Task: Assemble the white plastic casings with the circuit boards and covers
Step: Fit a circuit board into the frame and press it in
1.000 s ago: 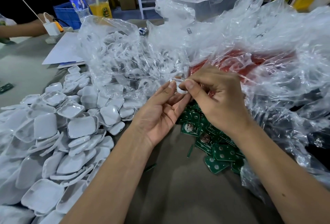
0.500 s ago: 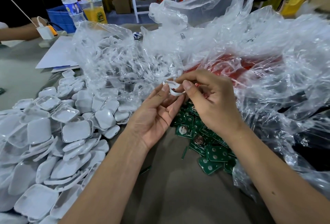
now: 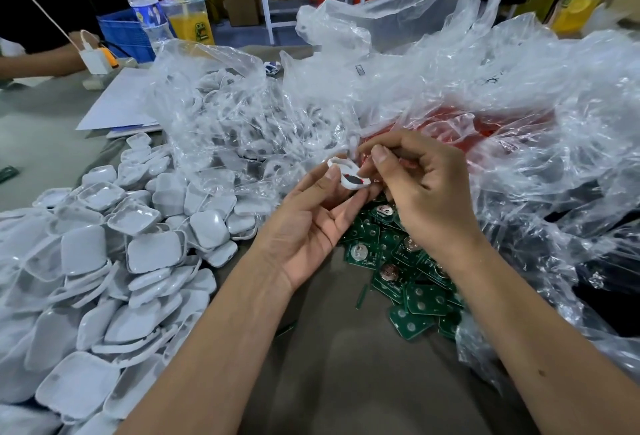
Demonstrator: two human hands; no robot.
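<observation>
A small white casing (image 3: 348,176) with a dark oval patch and a red spot sits between both hands above the table. My left hand (image 3: 311,223) holds it from below, thumb on its rim. My right hand (image 3: 419,188) pinches its right side with curled fingers. Beneath the hands lies a heap of green circuit boards (image 3: 408,278). A big pile of white plastic covers (image 3: 104,261) spreads across the left of the table.
A clear bag (image 3: 242,115) with more white parts lies behind the pile. Crumpled clear plastic over something red (image 3: 485,129) fills the right. At the far left are papers (image 3: 117,105), a bottle (image 3: 145,8), a drink cup (image 3: 188,18) and another person's arm (image 3: 38,63).
The casing has tilted so its dark oval patch faces up. Both hands have shifted slightly to the right with it, the right fingers curling further over its edge.
</observation>
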